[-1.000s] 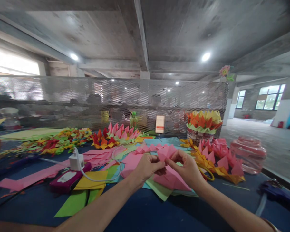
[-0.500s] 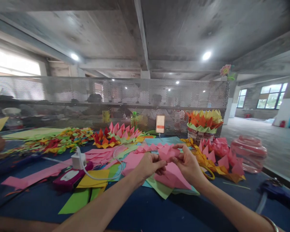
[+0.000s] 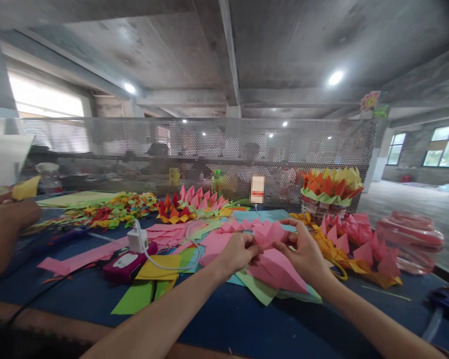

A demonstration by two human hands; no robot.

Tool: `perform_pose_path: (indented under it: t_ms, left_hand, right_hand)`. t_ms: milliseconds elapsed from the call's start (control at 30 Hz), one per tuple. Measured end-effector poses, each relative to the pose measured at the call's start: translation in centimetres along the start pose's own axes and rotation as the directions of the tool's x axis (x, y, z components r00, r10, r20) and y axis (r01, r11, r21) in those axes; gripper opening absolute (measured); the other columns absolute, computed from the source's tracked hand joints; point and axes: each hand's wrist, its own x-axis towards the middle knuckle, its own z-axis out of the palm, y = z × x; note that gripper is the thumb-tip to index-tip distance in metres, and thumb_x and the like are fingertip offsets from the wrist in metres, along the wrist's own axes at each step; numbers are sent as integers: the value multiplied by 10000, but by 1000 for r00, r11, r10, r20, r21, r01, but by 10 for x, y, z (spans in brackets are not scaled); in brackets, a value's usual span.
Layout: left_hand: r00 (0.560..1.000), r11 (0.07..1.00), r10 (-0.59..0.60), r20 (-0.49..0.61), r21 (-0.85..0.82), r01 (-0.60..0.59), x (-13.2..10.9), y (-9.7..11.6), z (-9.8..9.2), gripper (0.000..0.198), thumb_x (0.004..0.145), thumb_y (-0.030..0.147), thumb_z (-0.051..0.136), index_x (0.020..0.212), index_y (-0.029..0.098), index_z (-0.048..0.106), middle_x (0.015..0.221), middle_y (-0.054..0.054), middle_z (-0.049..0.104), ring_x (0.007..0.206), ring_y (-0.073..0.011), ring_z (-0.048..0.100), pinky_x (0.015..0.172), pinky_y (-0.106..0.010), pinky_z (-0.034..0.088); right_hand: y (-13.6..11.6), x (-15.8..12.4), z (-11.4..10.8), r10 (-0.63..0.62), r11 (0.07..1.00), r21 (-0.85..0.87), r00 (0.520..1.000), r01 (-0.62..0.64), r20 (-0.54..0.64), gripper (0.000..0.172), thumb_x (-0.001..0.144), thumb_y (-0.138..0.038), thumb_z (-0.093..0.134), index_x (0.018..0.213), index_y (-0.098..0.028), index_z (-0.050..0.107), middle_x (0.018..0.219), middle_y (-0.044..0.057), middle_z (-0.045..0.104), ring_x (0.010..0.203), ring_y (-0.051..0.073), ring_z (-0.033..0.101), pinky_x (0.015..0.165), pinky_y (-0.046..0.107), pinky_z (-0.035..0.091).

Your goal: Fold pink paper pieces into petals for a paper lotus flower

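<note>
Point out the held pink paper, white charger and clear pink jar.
Held pink paper (image 3: 269, 234), head view: folded middle.
White charger (image 3: 135, 242), head view: front face.
Clear pink jar (image 3: 408, 245), head view: side wall.

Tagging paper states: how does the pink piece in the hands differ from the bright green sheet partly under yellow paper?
Pose: the pink piece is held up by both hands; the bright green sheet lies on the blue table.
Shape: the pink piece is folded, with pointed tips; the bright green sheet looks flat.
Shared: both look like paper.

One held pink paper, one charger — one jar at the table's right edge — apparently two glue guns.
</note>
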Motion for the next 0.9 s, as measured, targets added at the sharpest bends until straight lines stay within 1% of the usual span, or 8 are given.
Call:
perform_pose_path:
  t_ms: [133,300,500,633,733,833,900]
  left_hand:
    - [999,997,54,8,59,-54,0,2,-1,243,677,352,619,616,151,496,497,17,525,420,-98,508,459,-228,417]
    - [998,992,56,-4,110,-56,0,4,-2,194,691,310,586,619,153,499,497,27,508,413,-88,488,449,-214,397]
    - [998,994,61,-27,91,-59,6,-7,-4,169,705,288,568,627,156,498,554,16,531,444,-85,494,484,-219,416]
    - [996,990,80,-38,116,-75,8,-10,-5,134,728,254,528,643,155,503,572,6,541,465,-92,503,501,-225,421]
    - [993,991,106,-48,87,-101,7,-6,-6,144,739,267,524,656,151,503,585,2,545,490,-94,516,517,-223,422]
    - [991,993,115,-70,2,-115,4,1,-4,146,723,281,565,698,145,518,589,13,540,504,-89,517,528,-213,420]
    - [993,992,104,-60,-63,-108,2,4,-3,186,715,311,595,723,135,538,615,9,547,527,-86,520,536,-209,419]
  right_hand:
    - [-3,-1,1,26,998,58,999,-27,24,476,737,-344,637,1114,-195,387,745,41,663,649,187,638,620,297,491]
    - [-5,0,0,42,996,72,998,-45,47,465,755,-380,611,1113,-190,382,735,51,668,687,210,655,648,327,503]
    - [3,3,-1,15,999,28,999,-16,51,416,773,-369,587,1095,-197,387,734,35,664,711,194,650,681,317,497]
    - [4,2,0,17,999,28,998,-19,56,423,769,-328,594,1106,-191,378,762,40,669,710,186,646,656,295,491]
    - [2,0,1,37,999,11,999,-37,32,469,768,-317,593,1150,-195,352,785,33,663,669,170,631,618,284,487]
    - [0,-2,3,49,999,-5,999,-49,8,508,764,-310,591,1192,-200,341,833,39,662,659,166,626,622,294,495]
    - [-1,-3,4,49,999,-5,999,-49,5,523,760,-309,594,1206,-196,344,825,42,665,671,172,630,635,303,501]
